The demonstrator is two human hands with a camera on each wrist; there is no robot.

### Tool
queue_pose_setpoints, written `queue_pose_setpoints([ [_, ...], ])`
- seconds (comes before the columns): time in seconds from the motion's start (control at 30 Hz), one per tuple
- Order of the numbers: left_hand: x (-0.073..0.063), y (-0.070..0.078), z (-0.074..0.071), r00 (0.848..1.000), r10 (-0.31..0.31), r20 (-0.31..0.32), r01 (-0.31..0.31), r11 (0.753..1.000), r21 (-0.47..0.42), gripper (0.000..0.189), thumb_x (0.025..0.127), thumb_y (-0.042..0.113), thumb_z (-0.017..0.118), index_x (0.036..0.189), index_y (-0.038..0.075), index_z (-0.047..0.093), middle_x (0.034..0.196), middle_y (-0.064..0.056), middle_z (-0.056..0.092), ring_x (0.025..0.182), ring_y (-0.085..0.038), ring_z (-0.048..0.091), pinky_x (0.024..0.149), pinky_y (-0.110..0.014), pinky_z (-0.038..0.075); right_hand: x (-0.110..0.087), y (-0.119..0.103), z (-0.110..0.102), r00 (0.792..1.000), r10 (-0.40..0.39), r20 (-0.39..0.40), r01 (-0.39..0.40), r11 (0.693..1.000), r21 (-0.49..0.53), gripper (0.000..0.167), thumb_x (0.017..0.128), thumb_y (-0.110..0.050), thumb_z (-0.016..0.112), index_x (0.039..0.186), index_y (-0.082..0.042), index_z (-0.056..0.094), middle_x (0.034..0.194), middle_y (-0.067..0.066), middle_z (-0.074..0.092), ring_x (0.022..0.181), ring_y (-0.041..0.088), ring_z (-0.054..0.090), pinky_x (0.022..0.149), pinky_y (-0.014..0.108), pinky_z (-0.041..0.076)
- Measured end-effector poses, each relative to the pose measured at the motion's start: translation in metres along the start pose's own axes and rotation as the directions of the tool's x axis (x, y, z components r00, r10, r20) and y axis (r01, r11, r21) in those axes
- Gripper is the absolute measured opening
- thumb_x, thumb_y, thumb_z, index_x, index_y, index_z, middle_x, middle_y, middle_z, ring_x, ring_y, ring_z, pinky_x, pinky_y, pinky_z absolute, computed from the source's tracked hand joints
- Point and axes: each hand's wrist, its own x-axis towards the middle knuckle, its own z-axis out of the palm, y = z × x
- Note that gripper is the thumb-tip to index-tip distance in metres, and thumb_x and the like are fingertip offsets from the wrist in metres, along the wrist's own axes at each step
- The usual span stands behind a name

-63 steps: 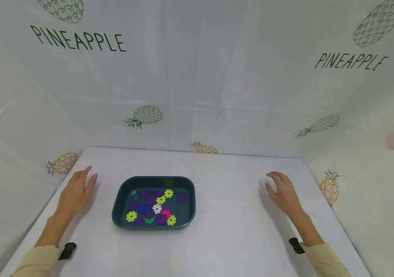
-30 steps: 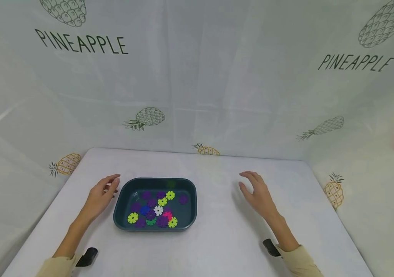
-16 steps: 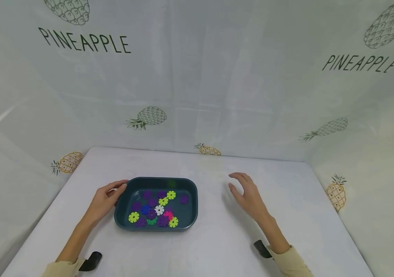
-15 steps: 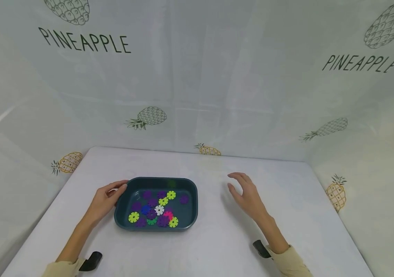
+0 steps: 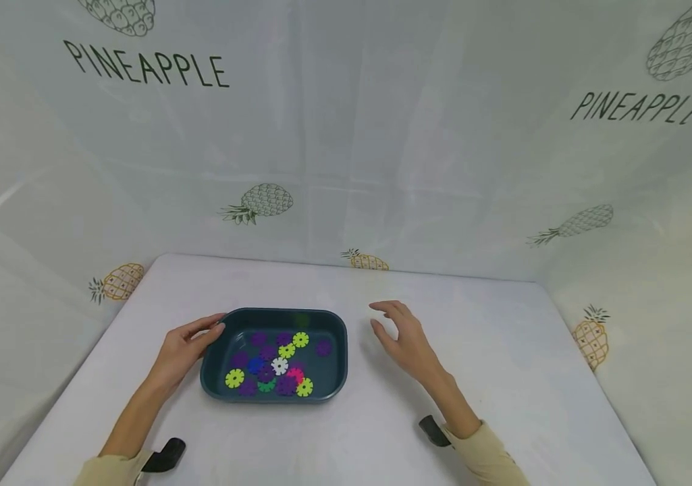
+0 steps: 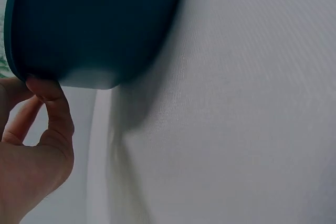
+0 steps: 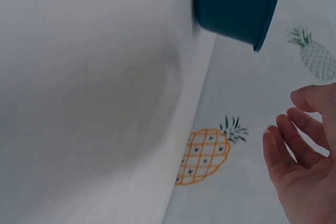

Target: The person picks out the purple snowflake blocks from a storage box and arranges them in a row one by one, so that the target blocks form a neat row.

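Note:
A dark teal plastic tray (image 5: 329, 374) stands on the white table, left of centre. Several small notched plastic discs lie inside it: purple, yellow, blue, green, pink and a white disc (image 5: 279, 366). My left hand (image 5: 183, 351) grips the tray's rim near its back left corner. In the left wrist view, the thumb and fingers of that hand (image 6: 39, 150) pinch the edge. To the right of the tray, apart from it, is my right hand (image 5: 405, 344), fingers loosely bent and holding nothing. The right wrist view has the tray's outer wall (image 7: 236, 3) beyond those fingertips.
A pale cloth with printed pineapples (image 5: 267, 200) hangs behind and beside the table (image 5: 479, 317). Each wrist wears a black device; the left device (image 5: 165, 455) and the right device (image 5: 434, 430) sit near the beige sleeves.
My left hand has come in from the left and taken hold of the tray's rim. My right hand has moved left, nearer the tray. The tray stays in place.

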Motion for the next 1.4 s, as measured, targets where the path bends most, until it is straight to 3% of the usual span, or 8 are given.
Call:
queue_pose_setpoints([
  [0.17, 0.001, 0.003, 0.0, 0.997, -0.08, -0.007, 0.08, 0.997, -0.017, 0.062, 0.101, 0.046, 0.065, 0.147, 0.006, 0.056, 0.13, -0.007, 0.058, 0.103, -0.002, 0.061, 0.084, -0.019, 0.053, 0.009, -0.011, 0.014, 0.998, -0.052, 0.023, 0.051, 0.997, 0.06, 0.028, 0.096, -0.005, 0.072, 0.124, -0.005, 0.068, 0.122, 0.006, 0.068, 0.109, 0.02, 0.065, 0.089, 0.036, 0.057],
  [0.43, 0.002, 0.004, 0.002, 0.995, -0.102, -0.007, 0.102, 0.994, -0.035, 0.063, 0.1, 0.047, 0.066, 0.148, 0.006, 0.056, 0.126, 0.0, 0.06, 0.102, -0.003, 0.061, 0.083, -0.019, 0.052, 0.015, -0.027, 0.03, 0.99, -0.078, 0.117, 0.067, 0.993, 0.093, 0.026, 0.099, -0.008, 0.069, 0.125, -0.005, 0.067, 0.121, 0.007, 0.067, 0.108, 0.02, 0.064, 0.094, 0.034, 0.055],
  [0.6, 0.003, 0.005, 0.002, 0.995, -0.103, -0.006, 0.102, 0.994, -0.047, 0.063, 0.099, 0.046, 0.067, 0.148, 0.007, 0.056, 0.123, 0.004, 0.061, 0.101, -0.002, 0.061, 0.083, -0.019, 0.053, 0.019, -0.034, 0.041, 0.98, -0.132, 0.148, 0.121, 0.989, 0.084, 0.026, 0.099, -0.008, 0.069, 0.125, -0.003, 0.066, 0.119, 0.007, 0.066, 0.108, 0.019, 0.063, 0.094, 0.033, 0.054],
  [0.97, 0.002, 0.005, 0.001, 0.994, -0.112, -0.003, 0.112, 0.992, -0.054, 0.064, 0.099, 0.045, 0.067, 0.148, 0.006, 0.055, 0.122, 0.007, 0.062, 0.101, -0.001, 0.062, 0.083, -0.019, 0.053, 0.02, -0.04, 0.061, 0.937, -0.24, 0.254, 0.258, 0.965, -0.04, 0.024, 0.1, -0.009, 0.068, 0.122, -0.001, 0.067, 0.118, 0.009, 0.064, 0.11, 0.02, 0.06, 0.097, 0.03, 0.052],
  [1.2, 0.001, 0.004, 0.001, 0.994, -0.11, -0.009, 0.11, 0.993, -0.033, 0.064, 0.099, 0.047, 0.066, 0.147, 0.007, 0.056, 0.122, 0.006, 0.062, 0.102, -0.002, 0.06, 0.083, -0.02, 0.052, 0.02, -0.05, 0.071, 0.919, -0.205, 0.336, 0.267, 0.952, -0.151, 0.02, 0.098, -0.005, 0.069, 0.117, 0.001, 0.069, 0.108, 0.01, 0.065, 0.097, 0.019, 0.061, 0.089, 0.027, 0.055],
  [1.3, 0.002, 0.005, 0.002, 0.994, -0.11, -0.008, 0.109, 0.993, -0.036, 0.064, 0.099, 0.047, 0.066, 0.148, 0.006, 0.056, 0.122, 0.008, 0.062, 0.102, -0.001, 0.06, 0.083, -0.019, 0.052, 0.019, -0.058, 0.072, 0.907, -0.148, 0.393, 0.275, 0.917, -0.29, 0.02, 0.098, -0.006, 0.069, 0.117, 0.0, 0.069, 0.106, 0.01, 0.066, 0.095, 0.019, 0.061, 0.087, 0.026, 0.056],
  [1.4, 0.001, 0.005, 0.002, 0.994, -0.112, -0.009, 0.111, 0.993, -0.048, 0.065, 0.099, 0.047, 0.067, 0.148, 0.006, 0.055, 0.121, 0.011, 0.062, 0.102, 0.0, 0.06, 0.083, -0.019, 0.053, 0.019, -0.067, 0.077, 0.896, -0.085, 0.435, 0.299, 0.84, -0.452, 0.021, 0.098, -0.009, 0.071, 0.118, -0.002, 0.07, 0.107, 0.011, 0.067, 0.096, 0.019, 0.062, 0.088, 0.026, 0.056],
])
